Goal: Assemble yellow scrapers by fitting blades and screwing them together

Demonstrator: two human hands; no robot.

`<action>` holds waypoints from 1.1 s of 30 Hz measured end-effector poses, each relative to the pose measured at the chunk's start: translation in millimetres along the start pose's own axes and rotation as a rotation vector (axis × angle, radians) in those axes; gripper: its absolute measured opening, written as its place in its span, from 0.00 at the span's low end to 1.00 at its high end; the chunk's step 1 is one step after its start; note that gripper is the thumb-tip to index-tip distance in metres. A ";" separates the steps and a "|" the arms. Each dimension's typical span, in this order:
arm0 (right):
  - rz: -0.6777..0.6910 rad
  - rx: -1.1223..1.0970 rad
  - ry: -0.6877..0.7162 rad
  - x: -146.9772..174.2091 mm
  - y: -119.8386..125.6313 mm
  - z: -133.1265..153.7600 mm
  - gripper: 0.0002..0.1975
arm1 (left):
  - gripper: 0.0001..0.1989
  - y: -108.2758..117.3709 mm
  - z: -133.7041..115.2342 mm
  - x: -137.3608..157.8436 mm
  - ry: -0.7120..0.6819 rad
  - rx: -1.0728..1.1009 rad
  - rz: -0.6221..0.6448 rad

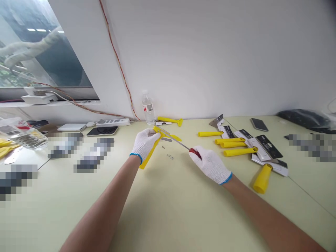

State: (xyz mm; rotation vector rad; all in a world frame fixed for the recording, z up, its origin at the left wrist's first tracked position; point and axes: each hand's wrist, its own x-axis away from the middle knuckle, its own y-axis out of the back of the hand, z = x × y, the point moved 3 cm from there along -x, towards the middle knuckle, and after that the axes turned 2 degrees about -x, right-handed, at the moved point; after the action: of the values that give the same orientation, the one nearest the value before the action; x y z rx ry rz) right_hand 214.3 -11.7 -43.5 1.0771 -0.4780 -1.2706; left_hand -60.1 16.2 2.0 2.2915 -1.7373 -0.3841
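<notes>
My left hand [144, 143], in a white knit glove with a blue cuff, is closed around a yellow scraper [147, 159], its head pointing away from me. A red-handled screwdriver [181, 144] is gripped in my gloved right hand [212, 164]. Its long metal shaft slants left to the scraper's head, where the tip appears to meet it; exact contact is too small to make out. Just beyond lie a yellow plastic piece [175, 138] and a thin metal blade [167, 139]. Several small screws [170, 157] rest on the table between my hands.
Several yellow-handled scrapers [233, 141] with black-and-white cards lie at right. Another yellow scraper [172, 120] is beside a water bottle [148, 108] by the wall. Phones [102, 131] [259, 124], a power strip [113, 122] and a plastic bag [33, 139] are further out.
</notes>
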 end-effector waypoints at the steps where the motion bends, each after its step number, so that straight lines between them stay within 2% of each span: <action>1: 0.001 0.000 -0.004 0.3 -0.1 -0.4 0.20 | 0.16 -0.4 0.8 -0.4 0.000 -0.001 0.003; 12: 0.028 0.021 -0.017 0.2 -2.2 0.7 0.19 | 0.16 -1.2 7.4 -2.9 -0.021 -0.031 0.032; 17: 0.047 -0.060 0.010 0.5 6.1 5.8 0.20 | 0.13 -0.9 6.5 -4.3 -0.123 -0.170 -0.028; 20: 0.149 -0.172 -0.079 2.1 13.2 7.7 0.23 | 0.11 -2.6 8.3 -6.8 -0.177 -0.301 -0.079; 23: 0.317 -0.373 -0.270 5.8 12.8 6.3 0.23 | 0.10 -4.9 10.2 -9.9 -0.238 -0.434 -0.110; 25: 0.354 -0.480 -0.372 7.8 8.8 4.1 0.24 | 0.09 -6.0 11.1 -11.6 -0.283 -0.495 -0.122; 27: 0.268 -0.471 -0.355 7.0 5.8 2.5 0.24 | 0.10 -6.7 11.9 -12.6 -0.319 -0.535 -0.127; 31: -0.033 -0.193 -0.106 4.3 9.1 6.8 0.22 | 0.11 -9.2 14.1 -12.3 -0.338 -0.601 -0.126; 33: 0.001 -0.211 -0.119 5.1 10.2 9.1 0.24 | 0.12 -11.1 16.6 -12.1 -0.327 -0.614 -0.108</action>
State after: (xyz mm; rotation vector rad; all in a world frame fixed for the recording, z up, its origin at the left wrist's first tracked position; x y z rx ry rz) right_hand 213.7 -20.6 -32.0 0.8278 -0.4234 -1.3574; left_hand -59.0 30.3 -16.7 1.9381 -1.3531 -1.1849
